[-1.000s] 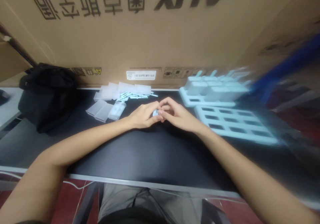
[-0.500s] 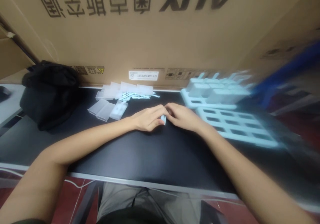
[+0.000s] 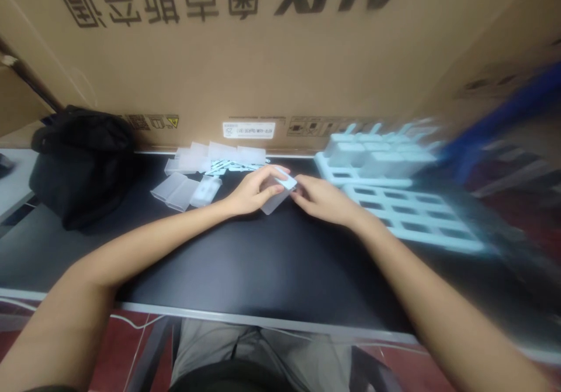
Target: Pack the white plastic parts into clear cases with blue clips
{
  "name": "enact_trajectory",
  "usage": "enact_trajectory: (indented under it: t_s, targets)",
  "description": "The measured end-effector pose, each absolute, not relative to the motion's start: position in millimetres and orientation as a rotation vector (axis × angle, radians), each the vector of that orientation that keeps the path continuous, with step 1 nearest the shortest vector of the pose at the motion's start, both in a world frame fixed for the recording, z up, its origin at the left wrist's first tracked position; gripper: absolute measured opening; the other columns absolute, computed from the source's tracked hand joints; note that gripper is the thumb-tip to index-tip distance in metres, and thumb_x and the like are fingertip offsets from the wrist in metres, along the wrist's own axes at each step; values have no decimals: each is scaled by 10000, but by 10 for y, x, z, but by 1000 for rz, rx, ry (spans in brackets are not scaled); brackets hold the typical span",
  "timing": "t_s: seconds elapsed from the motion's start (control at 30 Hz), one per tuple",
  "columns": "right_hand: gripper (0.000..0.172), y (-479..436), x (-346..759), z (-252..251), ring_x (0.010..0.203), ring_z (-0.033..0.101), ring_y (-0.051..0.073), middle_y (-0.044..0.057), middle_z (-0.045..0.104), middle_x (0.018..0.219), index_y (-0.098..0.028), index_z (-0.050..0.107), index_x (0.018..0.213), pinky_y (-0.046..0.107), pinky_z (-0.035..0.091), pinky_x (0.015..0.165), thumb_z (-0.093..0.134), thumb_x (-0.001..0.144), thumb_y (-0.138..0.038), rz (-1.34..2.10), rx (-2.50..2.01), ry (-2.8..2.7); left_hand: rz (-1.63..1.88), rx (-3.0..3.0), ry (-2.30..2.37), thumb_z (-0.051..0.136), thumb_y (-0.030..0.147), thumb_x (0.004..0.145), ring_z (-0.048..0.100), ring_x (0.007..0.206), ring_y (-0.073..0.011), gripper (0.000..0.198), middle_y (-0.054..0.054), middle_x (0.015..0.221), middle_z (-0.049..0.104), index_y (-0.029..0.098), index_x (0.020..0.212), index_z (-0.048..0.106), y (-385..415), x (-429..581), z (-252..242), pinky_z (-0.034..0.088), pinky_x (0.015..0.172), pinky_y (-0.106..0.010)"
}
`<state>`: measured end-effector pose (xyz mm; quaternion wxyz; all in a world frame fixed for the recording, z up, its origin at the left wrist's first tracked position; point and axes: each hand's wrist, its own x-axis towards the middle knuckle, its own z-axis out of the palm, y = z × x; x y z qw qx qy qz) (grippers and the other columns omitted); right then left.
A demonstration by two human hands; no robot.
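A translucent popsicle mould (image 3: 274,203) with a light blue cap (image 3: 286,178) is tilted above the middle of the black table. My left hand (image 3: 251,192) is closed around it, thumb on the near side and fingers over the top. The bent fingers of my right hand (image 3: 324,201) pinch at the right end of the cap; the fingertips are partly hidden. To the left lie several empty translucent mould sleeves (image 3: 169,187), one sleeve with a blue part inside (image 3: 205,191), and a pile of light blue sticks (image 3: 232,166).
At right stands a light blue rack (image 3: 333,176) holding several capped moulds, in front of it an empty slotted rack (image 3: 416,214). A black bag (image 3: 81,164) is at left. A large cardboard box (image 3: 263,70) walls off the back.
The popsicle mould has turned in my hands, so its cap and clear body now show. My left hand has opened up around it, and my right fingers have drawn slightly apart from the left.
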<state>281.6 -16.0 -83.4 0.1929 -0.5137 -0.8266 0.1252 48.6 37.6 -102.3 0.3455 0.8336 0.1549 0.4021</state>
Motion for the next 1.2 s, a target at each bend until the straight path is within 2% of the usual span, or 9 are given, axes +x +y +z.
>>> enact_trajectory:
  t_s: [0.1,0.23,0.33,0.57,0.73,0.93,1.2]
  targets:
    - [258,-193,2845,-733,815,661,230,84,725,932,-213,638,1101,360,507,742,464,1025,-388,387,-1438,-2113,1106,2084,431,690,489,992,675,1247,-254,322,-148,1330,688,204,1143,696,377,493,-1047,568,1002,-414]
    - [372,-297,2790,-615,880,678,227,79,731,1013,-239,644,1231,383,540,829,478,1042,-513,440,-1271,-1960,1201,2110,468,787,461,920,692,1215,-251,314,-148,1353,694,206,1099,753,331,499,-1027,604,816,-316]
    - [408,-363,2714,-572,915,665,228,95,709,1083,-254,679,1213,398,548,870,562,999,-580,372,-1119,-2022,1270,2180,445,809,458,902,721,1144,-231,300,-128,1286,738,214,1073,781,308,499,-1001,602,743,-280]
    - [228,-353,2657,-574,813,665,206,75,723,987,-257,716,1009,389,581,772,642,974,-470,179,-1015,-2029,1332,2224,423,826,419,897,744,1088,-206,291,-98,1152,788,219,1105,788,312,503,-1015,608,725,-252]
    - [106,-335,2680,-611,701,676,152,28,717,887,-251,700,949,305,605,655,713,932,-355,196,-937,-1968,1326,2093,440,896,424,818,763,1049,-196,438,-91,1162,770,207,1166,741,330,518,-1088,644,844,-273]
    - [172,-340,2712,-627,723,722,157,37,721,956,-242,719,961,304,662,670,782,875,-377,356,-961,-1875,1292,2000,418,922,463,773,782,1000,-189,587,-65,1155,757,239,1236,639,390,535,-1161,657,902,-319]
    - [185,-341,2763,-580,750,719,156,51,726,937,-233,770,923,271,641,629,768,897,-416,464,-982,-1939,1329,2110,366,884,439,832,774,914,-148,420,-56,1103,762,199,1127,705,377,513,-1114,664,864,-290]
